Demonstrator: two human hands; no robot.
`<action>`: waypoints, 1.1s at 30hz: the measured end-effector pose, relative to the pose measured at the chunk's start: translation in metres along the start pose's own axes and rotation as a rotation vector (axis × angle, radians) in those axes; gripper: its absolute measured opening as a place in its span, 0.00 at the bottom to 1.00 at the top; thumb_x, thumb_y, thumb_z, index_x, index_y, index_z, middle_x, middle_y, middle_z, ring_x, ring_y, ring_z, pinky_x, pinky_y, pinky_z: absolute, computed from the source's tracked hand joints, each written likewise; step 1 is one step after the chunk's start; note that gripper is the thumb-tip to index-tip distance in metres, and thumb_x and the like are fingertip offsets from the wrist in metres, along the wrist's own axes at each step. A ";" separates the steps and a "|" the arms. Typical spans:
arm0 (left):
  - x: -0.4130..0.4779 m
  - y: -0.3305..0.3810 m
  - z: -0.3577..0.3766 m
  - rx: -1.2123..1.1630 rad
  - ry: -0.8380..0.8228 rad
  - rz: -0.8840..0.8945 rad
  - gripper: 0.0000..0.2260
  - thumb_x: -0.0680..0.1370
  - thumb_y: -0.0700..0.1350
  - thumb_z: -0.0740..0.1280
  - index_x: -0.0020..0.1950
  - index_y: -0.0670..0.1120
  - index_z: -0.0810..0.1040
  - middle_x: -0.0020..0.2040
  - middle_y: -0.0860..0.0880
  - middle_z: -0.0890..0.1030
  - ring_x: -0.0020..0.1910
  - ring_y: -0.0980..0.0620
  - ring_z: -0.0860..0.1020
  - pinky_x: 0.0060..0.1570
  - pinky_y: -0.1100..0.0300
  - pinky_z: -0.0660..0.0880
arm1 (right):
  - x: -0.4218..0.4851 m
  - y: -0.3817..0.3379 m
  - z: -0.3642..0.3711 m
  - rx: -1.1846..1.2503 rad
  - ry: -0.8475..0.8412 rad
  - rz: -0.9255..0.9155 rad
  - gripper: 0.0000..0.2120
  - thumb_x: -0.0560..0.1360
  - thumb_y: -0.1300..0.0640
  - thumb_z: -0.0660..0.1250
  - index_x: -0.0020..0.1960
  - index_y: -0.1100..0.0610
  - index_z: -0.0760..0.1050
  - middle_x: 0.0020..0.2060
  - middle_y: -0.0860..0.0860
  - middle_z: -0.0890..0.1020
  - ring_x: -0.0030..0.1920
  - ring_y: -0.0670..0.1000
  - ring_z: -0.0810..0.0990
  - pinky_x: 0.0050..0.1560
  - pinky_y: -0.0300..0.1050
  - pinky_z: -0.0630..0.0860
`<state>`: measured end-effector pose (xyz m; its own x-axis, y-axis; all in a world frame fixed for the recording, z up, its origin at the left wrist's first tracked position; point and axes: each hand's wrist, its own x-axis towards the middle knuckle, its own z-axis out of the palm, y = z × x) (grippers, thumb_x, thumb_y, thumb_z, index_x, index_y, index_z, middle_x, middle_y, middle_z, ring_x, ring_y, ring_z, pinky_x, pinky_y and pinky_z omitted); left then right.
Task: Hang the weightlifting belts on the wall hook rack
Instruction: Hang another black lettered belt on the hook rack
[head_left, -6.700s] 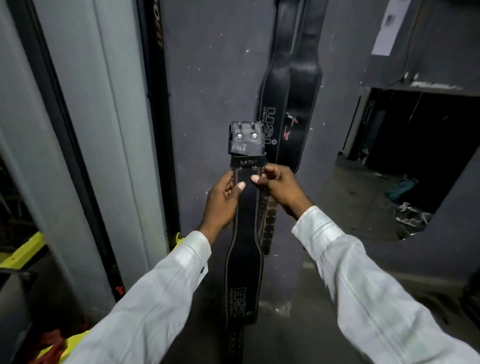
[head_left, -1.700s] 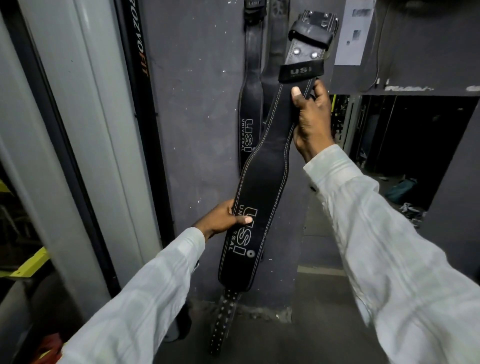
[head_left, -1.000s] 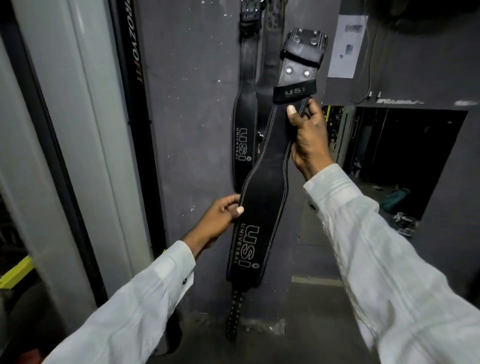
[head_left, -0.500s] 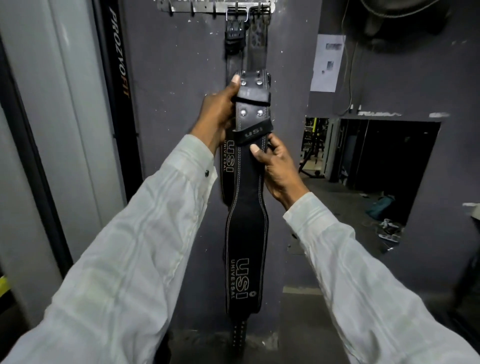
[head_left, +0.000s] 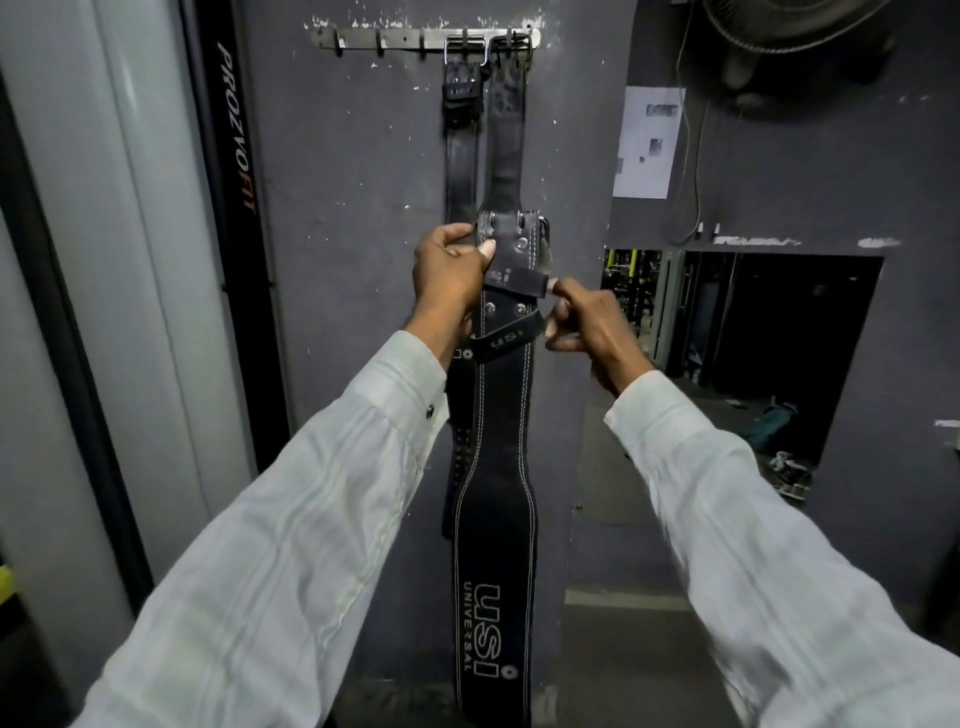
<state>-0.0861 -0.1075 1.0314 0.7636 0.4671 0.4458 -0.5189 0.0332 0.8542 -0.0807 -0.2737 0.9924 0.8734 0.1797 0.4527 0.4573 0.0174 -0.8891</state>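
I hold a black leather weightlifting belt (head_left: 496, 545) upright in front of the grey wall, its buckle end up and the white USI lettering low. My left hand (head_left: 449, 275) grips the buckle end from the left. My right hand (head_left: 582, 322) pinches a strap loop on the belt's right edge. High on the wall is a metal hook rack (head_left: 395, 39). Two black belts (head_left: 483, 130) hang from its right-hand hooks, directly behind the belt I hold. The rack's left hooks are bare.
A white pillar with a black PROZVOFIT strip (head_left: 236, 156) stands at the left. To the right is a dark opening (head_left: 753, 353) into another room, a paper notice (head_left: 647, 140) above it, and a wall fan (head_left: 795, 31) at the top right.
The view has tilted up, so the whole hook rack shows. Both hands shifted on the buckle end; the right hand moved from the belt's front to a strap loop at its right edge.
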 end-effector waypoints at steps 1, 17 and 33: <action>-0.003 0.000 0.003 -0.021 -0.009 0.013 0.12 0.73 0.35 0.72 0.55 0.45 0.79 0.46 0.45 0.85 0.49 0.46 0.84 0.58 0.45 0.80 | 0.004 -0.005 0.001 -0.001 0.030 -0.036 0.14 0.78 0.47 0.64 0.41 0.56 0.77 0.34 0.54 0.81 0.36 0.53 0.80 0.42 0.47 0.79; -0.017 -0.022 0.007 0.236 0.069 0.201 0.18 0.72 0.43 0.74 0.61 0.49 0.80 0.58 0.48 0.80 0.57 0.50 0.80 0.63 0.50 0.78 | 0.039 -0.007 0.007 -0.339 0.135 -0.319 0.11 0.73 0.46 0.71 0.43 0.50 0.72 0.36 0.45 0.76 0.39 0.48 0.75 0.45 0.53 0.78; 0.067 -0.073 -0.023 0.124 0.160 0.203 0.18 0.72 0.36 0.74 0.61 0.44 0.79 0.53 0.50 0.83 0.54 0.51 0.83 0.62 0.49 0.78 | 0.127 0.032 0.069 -0.221 0.111 -0.227 0.22 0.73 0.62 0.74 0.66 0.55 0.76 0.37 0.47 0.78 0.43 0.49 0.78 0.53 0.49 0.78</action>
<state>-0.0055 -0.0583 0.9926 0.5735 0.5871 0.5713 -0.5965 -0.1788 0.7825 0.0336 -0.1828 1.0166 0.7524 0.0874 0.6529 0.6570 -0.1715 -0.7341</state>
